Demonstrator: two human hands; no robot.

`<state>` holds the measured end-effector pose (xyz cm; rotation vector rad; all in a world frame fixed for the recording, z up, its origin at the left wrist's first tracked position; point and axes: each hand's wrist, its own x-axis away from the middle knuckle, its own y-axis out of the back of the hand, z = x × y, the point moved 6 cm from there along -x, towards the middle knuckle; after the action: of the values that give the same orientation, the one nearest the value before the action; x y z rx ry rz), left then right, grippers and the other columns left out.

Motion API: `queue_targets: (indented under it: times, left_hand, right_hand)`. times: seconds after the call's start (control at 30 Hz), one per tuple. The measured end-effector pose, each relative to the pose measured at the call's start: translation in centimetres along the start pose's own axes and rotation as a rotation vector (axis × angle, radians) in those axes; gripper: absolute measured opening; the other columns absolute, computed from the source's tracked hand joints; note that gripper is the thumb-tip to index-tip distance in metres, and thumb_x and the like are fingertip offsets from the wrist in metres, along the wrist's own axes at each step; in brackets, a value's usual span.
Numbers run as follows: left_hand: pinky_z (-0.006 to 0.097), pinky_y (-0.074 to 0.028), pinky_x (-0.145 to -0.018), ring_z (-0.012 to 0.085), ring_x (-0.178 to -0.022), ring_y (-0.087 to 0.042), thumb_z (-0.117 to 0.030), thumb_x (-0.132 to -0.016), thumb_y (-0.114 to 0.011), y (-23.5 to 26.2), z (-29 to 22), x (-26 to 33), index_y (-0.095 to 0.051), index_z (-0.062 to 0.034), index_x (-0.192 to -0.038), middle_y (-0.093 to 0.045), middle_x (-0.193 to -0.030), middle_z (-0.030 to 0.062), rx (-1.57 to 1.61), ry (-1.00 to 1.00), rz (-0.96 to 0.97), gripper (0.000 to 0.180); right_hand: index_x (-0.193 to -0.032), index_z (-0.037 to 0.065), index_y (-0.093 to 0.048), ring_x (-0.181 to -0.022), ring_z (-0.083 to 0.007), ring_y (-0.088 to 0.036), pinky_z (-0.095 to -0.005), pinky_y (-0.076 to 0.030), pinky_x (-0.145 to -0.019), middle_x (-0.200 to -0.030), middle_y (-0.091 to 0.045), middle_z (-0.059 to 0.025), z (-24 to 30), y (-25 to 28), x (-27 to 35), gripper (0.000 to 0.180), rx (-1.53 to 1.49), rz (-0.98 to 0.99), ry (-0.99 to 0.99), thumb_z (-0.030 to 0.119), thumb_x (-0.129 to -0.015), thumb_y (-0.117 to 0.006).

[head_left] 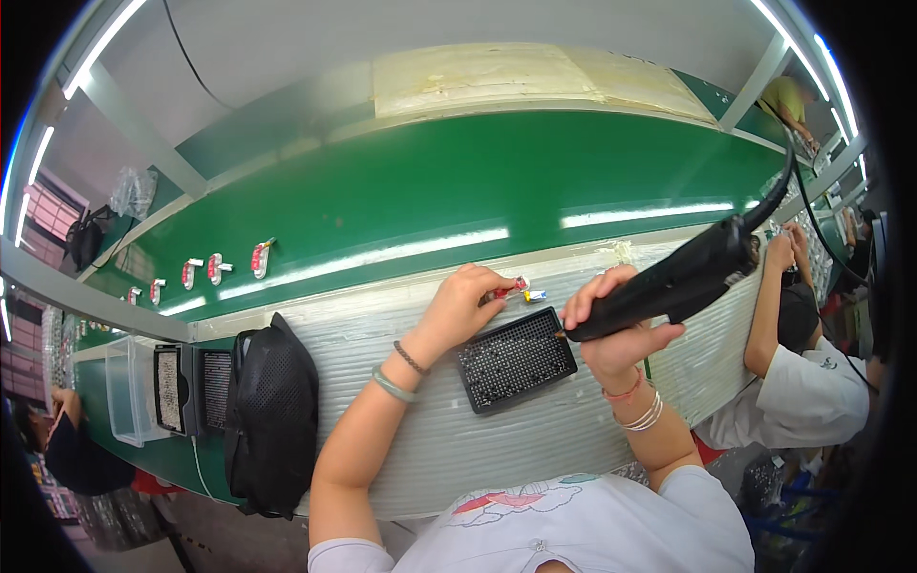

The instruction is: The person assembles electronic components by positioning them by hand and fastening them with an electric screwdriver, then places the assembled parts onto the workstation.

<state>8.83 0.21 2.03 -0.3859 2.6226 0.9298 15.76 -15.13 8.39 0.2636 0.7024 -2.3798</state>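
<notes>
Pinching the red-and-white part between thumb and fingertips, the left hand holds it just beyond the far edge of the black tray. Fingers cover much of it, so its long axis can only be read roughly: left to right, the visible end pointing right. A small yellow-and-blue piece lies just beside it. The right hand is wrapped around the black power driver, whose long axis slants from upper right down to its tip near the tray's right far corner. Working well here probably means a steady pinch and a more upright driver. Similar red-and-white pieces lie leftward on the green counter.
</notes>
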Motion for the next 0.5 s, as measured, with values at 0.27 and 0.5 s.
queue_targets:
  times: [0.27,0.5]
  left_hand:
    - [0.030,-0.049,-0.066,0.0196,-0.075,-0.057,0.000,-0.072,-0.064,0.3,0.4,0.3,-0.067,-0.0116,-0.100,-0.062,-0.078,0.0048,-0.022,0.016,-0.021,0.030]
    - [0.035,-0.046,-0.072,0.0260,-0.079,-0.055,-0.002,-0.073,-0.063,0.3,0.3,0.2,-0.064,-0.0069,-0.096,-0.063,-0.082,0.0088,0.014,0.047,0.010,0.024]
  right_hand:
    - [-0.086,0.004,-0.041,-0.050,-0.0175,-0.052,-0.0304,-0.048,-0.050,-0.060,-0.050,-0.0092,-2.8,-0.9,0.4,0.093,0.038,0.037,-0.041,0.091,-0.060,-0.025]
    - [-0.086,0.003,-0.041,-0.051,-0.0176,-0.052,-0.0303,-0.048,-0.051,-0.060,-0.050,-0.0093,-3.5,-0.7,0.5,0.092,0.056,0.045,-0.053,0.090,-0.061,-0.027]
